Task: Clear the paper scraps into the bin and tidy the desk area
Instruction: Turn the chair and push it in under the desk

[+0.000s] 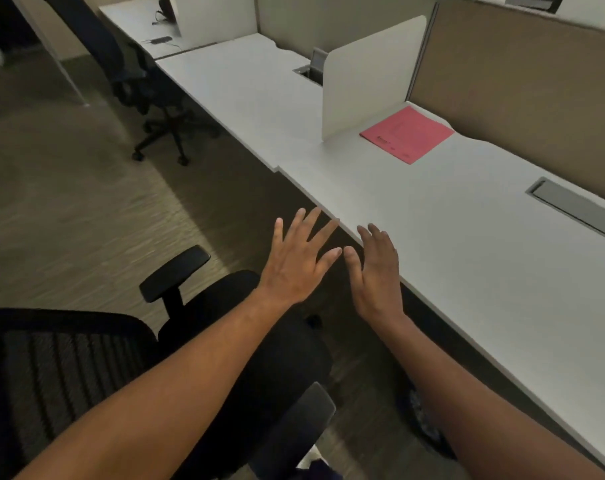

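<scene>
- The left hand point(296, 261) is held out flat, back up, fingers spread wide and empty; it sits in front of the front edge of the white desk point(467, 244), its fingertips close to that edge; whether they touch it cannot be told.
- The right hand point(375, 271) is just beside the left, thumbs nearly meeting; its fingers are straight and together, released, holding nothing; its fingertips lie over the desk's front edge.
- No paper scraps or bin can be made out; the only paper in view is a pink sheet point(407, 134), lying flat on the desk well beyond both hands, towards the back and to the right of them, just beside a white divider panel point(367, 81) and near the beige partition point(522, 95).
- A black office chair point(245, 341) stands under the forearms, its armrest point(174, 273) left of the left hand; a second chair point(128, 71) stands further off along the desk row.
</scene>
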Motion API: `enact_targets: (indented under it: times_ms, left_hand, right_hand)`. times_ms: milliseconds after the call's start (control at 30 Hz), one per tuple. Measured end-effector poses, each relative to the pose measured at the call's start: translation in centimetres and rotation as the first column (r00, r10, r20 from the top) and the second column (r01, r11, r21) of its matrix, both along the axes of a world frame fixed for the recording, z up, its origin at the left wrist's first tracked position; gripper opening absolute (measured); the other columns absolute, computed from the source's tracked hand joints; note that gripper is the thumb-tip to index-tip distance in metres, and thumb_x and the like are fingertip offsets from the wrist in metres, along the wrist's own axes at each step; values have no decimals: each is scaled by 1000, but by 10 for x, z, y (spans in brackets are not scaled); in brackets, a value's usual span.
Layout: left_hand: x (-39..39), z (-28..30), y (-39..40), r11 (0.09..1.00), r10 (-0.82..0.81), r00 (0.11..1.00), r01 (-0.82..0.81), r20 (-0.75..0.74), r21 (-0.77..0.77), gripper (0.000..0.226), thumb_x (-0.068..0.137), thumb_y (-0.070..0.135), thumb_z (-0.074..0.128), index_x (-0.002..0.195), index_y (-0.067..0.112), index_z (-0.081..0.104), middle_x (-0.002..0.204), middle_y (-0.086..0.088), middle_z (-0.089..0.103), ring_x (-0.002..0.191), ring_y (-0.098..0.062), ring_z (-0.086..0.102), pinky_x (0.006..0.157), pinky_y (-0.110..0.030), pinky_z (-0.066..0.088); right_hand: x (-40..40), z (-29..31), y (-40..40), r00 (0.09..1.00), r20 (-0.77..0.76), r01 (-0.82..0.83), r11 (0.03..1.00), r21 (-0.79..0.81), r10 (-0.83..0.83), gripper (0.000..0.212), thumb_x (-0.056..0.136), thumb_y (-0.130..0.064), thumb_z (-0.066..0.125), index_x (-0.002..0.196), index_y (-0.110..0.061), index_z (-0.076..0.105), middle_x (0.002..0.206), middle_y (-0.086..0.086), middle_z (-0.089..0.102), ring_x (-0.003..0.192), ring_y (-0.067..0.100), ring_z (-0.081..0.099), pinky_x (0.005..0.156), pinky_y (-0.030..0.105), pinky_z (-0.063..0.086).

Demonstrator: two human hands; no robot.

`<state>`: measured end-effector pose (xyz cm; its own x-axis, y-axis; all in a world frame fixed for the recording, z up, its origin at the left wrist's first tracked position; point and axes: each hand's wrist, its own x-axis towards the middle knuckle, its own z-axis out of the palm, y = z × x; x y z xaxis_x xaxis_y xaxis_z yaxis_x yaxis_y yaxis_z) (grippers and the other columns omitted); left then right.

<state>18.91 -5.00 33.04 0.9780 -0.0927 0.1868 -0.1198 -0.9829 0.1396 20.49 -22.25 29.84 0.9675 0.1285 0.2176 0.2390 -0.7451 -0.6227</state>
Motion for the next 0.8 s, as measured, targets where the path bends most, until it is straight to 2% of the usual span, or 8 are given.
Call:
enact_targets:
  times_ms: [100,233,367,533,633,733,800]
  left_hand:
    - [-37,3,9,1000,-10,1000,10,3,23,60,104,61,26,160,40,18,169,-1,19,159,-26,14,124,-64,21]
    - [-92,11,25,1000,-7,1000,7,-12,13,60,104,63,25,159,41,16,169,-1,22,159,-25,16,125,-63,18]
    - [-154,21,46,999,-13,998,10,-63,-43,59,103,62,27,158,42,21,168,1,23,159,-22,16,125,-63,16]
    - [-217,39,94,998,-55,993,53,-105,-19,57,103,62,29,157,43,25,166,4,29,158,-18,17,125,-63,12]
    - [-251,47,138,1000,-13,988,14,-157,1,55,103,64,26,154,44,33,159,8,41,156,-15,24,125,-66,9]
    - [-277,54,192,998,61,984,-59,-168,20,49,105,60,27,144,42,49,147,12,55,148,-10,39,123,-67,9]
    - [-291,57,231,998,51,978,-42,-201,50,50,103,61,25,139,41,55,140,14,60,142,-8,45,123,-67,11]
  right_hand:
    - [-47,3,8,1000,0,-8,1000,-5,8,60,108,-63,26,157,-30,33,168,-2,28,158,20,20,126,55,25]
    - [-109,4,20,998,-32,-60,998,-10,59,62,107,-62,24,156,-27,36,167,-2,31,158,21,19,127,55,22]
    - [-174,6,37,992,-68,-108,994,-5,108,63,107,-64,23,155,-27,39,166,-2,34,158,20,19,127,55,22]
    - [-240,18,78,972,-67,-225,974,2,225,63,107,-63,23,151,-24,46,159,0,43,154,20,29,124,53,28]
    - [-281,29,115,949,-69,-309,951,-32,306,62,107,-60,27,150,-21,48,156,2,47,149,20,36,123,47,32]
    - [-317,39,158,907,-60,-419,907,-48,416,59,107,-57,32,149,-20,49,152,2,50,144,17,41,119,37,37]
    - [-337,44,189,877,-72,-479,876,-56,475,58,107,-58,33,149,-22,49,150,1,51,142,17,42,114,33,40]
